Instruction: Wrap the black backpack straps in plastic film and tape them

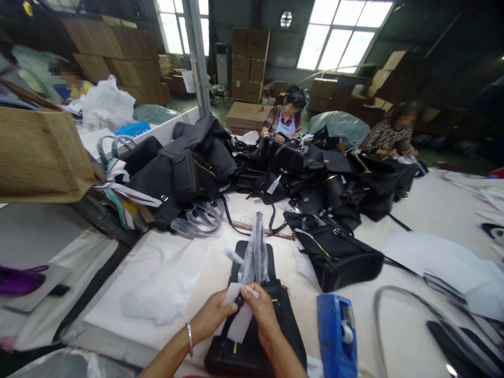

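Note:
A black bag [289, 331] lies on the table right in front of me, its flap pointing away. Clear plastic wraps its upright handles [258, 257]. Over the bag, my left hand [214, 314] pinches a white paper strip [241, 323] against a small dark piece, maybe the end of a strap. My right hand [264, 311] closes its thumb and fingers on the upper right part of that strip. The exact shape of the dark piece is hidden by my fingers and the paper.
A blue tape dispenser [336, 336] stands right of the bag. Another black bag [338, 252] lies beyond it, and a large heap of black bags [189, 173] fills the far side. Crumpled white paper [151, 294] lies left. A person [286, 121] sits across the table.

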### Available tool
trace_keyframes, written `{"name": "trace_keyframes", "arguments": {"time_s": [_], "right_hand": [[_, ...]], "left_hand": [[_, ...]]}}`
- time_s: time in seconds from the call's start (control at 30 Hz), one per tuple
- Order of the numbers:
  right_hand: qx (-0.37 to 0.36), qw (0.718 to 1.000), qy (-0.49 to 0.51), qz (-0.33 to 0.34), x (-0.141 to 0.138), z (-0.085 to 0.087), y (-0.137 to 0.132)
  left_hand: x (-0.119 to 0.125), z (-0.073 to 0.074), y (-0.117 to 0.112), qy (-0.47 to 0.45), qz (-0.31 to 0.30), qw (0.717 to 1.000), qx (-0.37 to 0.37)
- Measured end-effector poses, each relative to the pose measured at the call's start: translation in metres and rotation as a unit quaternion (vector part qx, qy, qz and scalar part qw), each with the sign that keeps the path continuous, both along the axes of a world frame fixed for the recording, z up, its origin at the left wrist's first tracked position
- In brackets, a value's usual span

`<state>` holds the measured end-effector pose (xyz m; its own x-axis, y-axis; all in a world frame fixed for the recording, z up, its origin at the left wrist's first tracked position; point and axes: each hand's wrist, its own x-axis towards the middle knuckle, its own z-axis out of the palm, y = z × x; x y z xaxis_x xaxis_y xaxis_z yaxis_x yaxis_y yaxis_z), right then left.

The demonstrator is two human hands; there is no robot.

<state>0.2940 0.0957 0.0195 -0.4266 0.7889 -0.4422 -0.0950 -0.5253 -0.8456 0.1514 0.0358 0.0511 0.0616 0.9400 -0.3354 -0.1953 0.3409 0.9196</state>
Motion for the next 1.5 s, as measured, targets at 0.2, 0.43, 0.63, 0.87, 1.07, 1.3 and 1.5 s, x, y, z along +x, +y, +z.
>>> {"name": "trace_keyframes", "arguments": {"time_s": [0.2, 0.43, 0.63, 0.87, 1.07, 1.3, 1.5], "right_hand": [[0.067, 0.998, -0.010, -0.006, 0.004, 0.003, -0.008], [0.070, 0.997, -0.026, -0.010, -0.002, 0.006, -0.008], [0.076, 0.997, -0.011, -0.013, -0.007, 0.003, -0.005], [0.075, 0.997, 0.003, -0.003, -0.008, 0.003, -0.005], [0.078, 0.997, -0.009, 0.002, -0.007, 0.003, -0.006], [0.068, 0.997, -0.021, -0.015, -0.007, 0.005, -0.005], [0.078, 0.996, -0.039, -0.028, -0.005, 0.002, -0.004]], "left_hand": [[-0.007, 0.004, 0.003, 0.022, -0.008, 1.000, -0.007], [-0.007, -0.006, -0.002, 0.030, 0.037, 0.999, -0.019], [-0.006, -0.009, -0.003, -0.005, 0.100, 0.994, -0.043], [-0.001, -0.010, -0.006, -0.013, 0.154, 0.986, -0.057], [0.005, -0.012, -0.010, 0.036, 0.180, 0.982, -0.050], [0.012, -0.012, -0.012, 0.113, 0.194, 0.974, -0.032], [0.010, -0.009, -0.008, 0.051, 0.153, 0.986, -0.036]]}}
